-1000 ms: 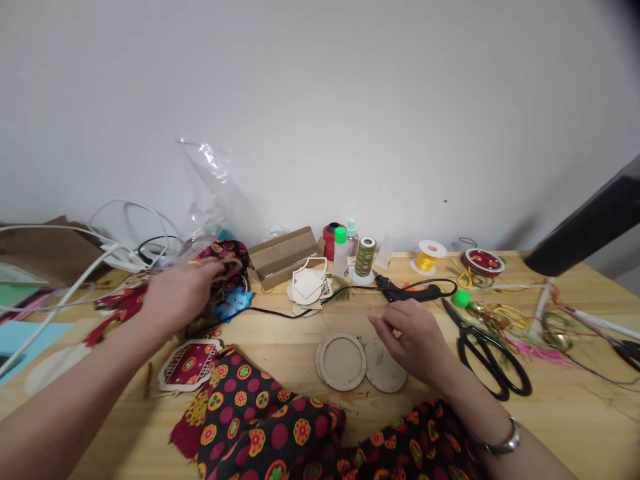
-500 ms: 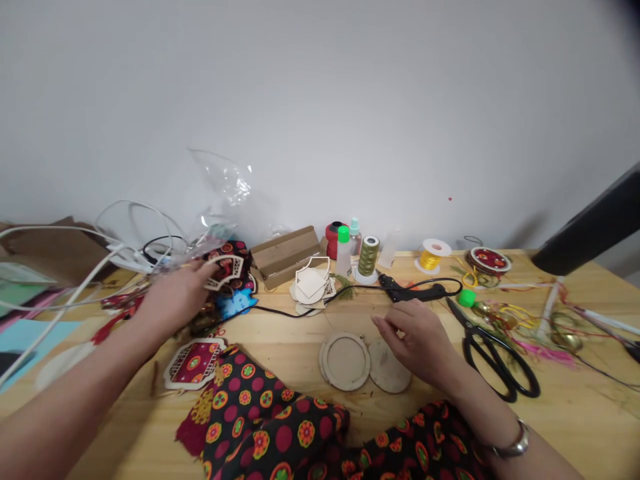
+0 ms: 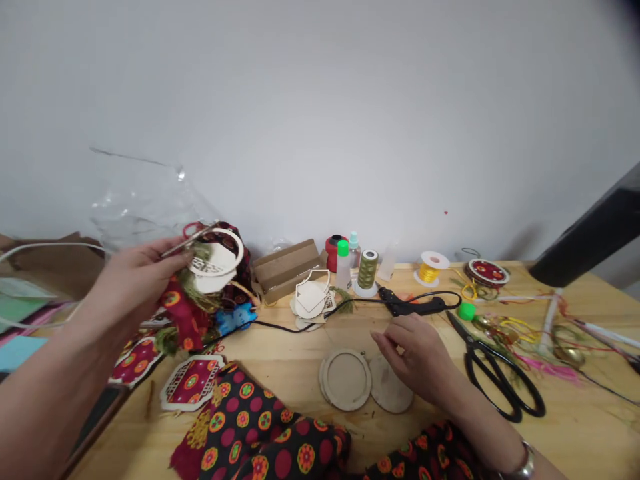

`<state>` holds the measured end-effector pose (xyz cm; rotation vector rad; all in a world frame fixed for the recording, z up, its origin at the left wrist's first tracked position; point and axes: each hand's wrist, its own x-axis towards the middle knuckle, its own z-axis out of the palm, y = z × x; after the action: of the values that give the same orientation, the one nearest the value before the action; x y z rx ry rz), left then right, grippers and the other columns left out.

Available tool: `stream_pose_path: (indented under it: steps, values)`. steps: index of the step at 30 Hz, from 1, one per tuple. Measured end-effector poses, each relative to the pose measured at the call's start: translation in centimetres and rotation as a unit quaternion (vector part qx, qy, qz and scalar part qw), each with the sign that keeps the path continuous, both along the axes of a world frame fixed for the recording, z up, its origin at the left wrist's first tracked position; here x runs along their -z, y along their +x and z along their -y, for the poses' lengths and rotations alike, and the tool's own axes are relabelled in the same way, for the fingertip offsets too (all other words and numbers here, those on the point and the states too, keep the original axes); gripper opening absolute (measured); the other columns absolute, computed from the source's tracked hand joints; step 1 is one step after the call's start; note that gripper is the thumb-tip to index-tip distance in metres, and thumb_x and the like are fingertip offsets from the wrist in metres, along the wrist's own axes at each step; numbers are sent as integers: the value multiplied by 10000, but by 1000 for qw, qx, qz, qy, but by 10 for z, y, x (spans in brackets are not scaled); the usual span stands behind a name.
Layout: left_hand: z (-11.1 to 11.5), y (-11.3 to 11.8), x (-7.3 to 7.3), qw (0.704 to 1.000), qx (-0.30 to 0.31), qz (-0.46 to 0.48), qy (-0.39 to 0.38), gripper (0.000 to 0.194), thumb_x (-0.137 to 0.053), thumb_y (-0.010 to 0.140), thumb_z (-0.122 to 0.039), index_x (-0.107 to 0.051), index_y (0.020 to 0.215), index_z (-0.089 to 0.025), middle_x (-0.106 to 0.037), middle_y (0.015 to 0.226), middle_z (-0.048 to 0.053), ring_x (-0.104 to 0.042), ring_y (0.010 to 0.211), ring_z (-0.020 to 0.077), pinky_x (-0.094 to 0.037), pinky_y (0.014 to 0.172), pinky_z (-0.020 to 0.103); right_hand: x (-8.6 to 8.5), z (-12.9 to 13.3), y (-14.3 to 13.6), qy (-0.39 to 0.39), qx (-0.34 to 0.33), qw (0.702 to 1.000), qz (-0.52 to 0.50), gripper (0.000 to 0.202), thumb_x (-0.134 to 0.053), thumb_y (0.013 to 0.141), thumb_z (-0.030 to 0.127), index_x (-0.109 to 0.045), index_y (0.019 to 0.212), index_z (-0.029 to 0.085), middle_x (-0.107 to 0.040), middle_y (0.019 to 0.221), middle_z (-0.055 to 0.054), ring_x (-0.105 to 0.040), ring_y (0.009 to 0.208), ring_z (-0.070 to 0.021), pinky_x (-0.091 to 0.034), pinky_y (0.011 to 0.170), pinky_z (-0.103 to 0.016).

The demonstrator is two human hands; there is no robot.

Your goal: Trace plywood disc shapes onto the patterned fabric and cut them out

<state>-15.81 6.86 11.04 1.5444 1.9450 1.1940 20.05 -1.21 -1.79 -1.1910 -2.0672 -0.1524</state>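
My left hand point(image 3: 145, 270) is raised over the left part of the table, its fingers closed on a bundle: a pale ring point(image 3: 239, 252), white cut pieces, olive-green thread and red patterned fabric point(image 3: 186, 310). Beneath it lie a blue item point(image 3: 236, 319) and a maroon framed panel point(image 3: 193, 382). My right hand point(image 3: 413, 350) rests on the table with curled fingers, partly over a round disc point(image 3: 387, 380) beside another round wooden frame point(image 3: 345, 379). Whether its fingers hold anything is hidden. Dark patterned fabric point(image 3: 280, 433) lies in front.
Black scissors point(image 3: 495, 373) lie right of my right hand. A black glue gun point(image 3: 415, 303), a cardboard box point(image 3: 287, 267), bottles point(image 3: 343, 270) and thread spools point(image 3: 369, 270) stand along the back. A black cylinder point(image 3: 590, 227) juts in from the right.
My left hand has lifted and moved left, and now holds the bundle. The clear plastic bag shifted left, and more maroon panels show below. My right hand stays in place.
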Motion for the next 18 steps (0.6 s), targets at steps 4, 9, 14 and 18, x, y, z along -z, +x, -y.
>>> stream_pose_path:
  steps: [4, 9, 14, 18]
  values:
    - [15, 35, 22, 993, 70, 94, -32, 508, -646, 736, -389, -602, 1207, -205, -754, 881, 29, -658, 621, 147, -538, 535, 250, -4, 2, -4, -71, -7, 995, -73, 389, -505, 913, 232, -522, 528, 180, -524, 529, -3, -452, 545, -131, -307, 585, -286]
    - [36, 79, 39, 981, 144, 113, -58, 527, -701, 691, -476, -648, 1137, -201, -739, 1079, 37, -680, 910, 203, -552, 803, 312, -6, 3, -12, -264, -31, 907, -327, 218, -559, 872, 327, -716, 903, 179, -708, 806, -63, -586, 705, -165, -438, 655, -284]
    - [49, 107, 46, 963, 262, 43, -49, 474, -607, 759, -475, -661, 1147, -208, -721, 1140, 53, -679, 973, 245, -542, 858, 358, -10, 1, -19, -360, -80, 787, -494, 342, -665, 758, 406, -718, 1002, 172, -706, 798, -52, -516, 563, -117, -459, 559, -269]
    - [52, 116, 55, 954, 298, -24, -20, 413, -557, 788, -424, -681, 1121, -215, -725, 1132, 52, -676, 998, 250, -537, 872, 353, -18, 3, -26, -397, -133, 752, -509, 298, -703, 710, 395, -739, 907, 174, -683, 741, -25, -476, 526, -92, -437, 532, -250]
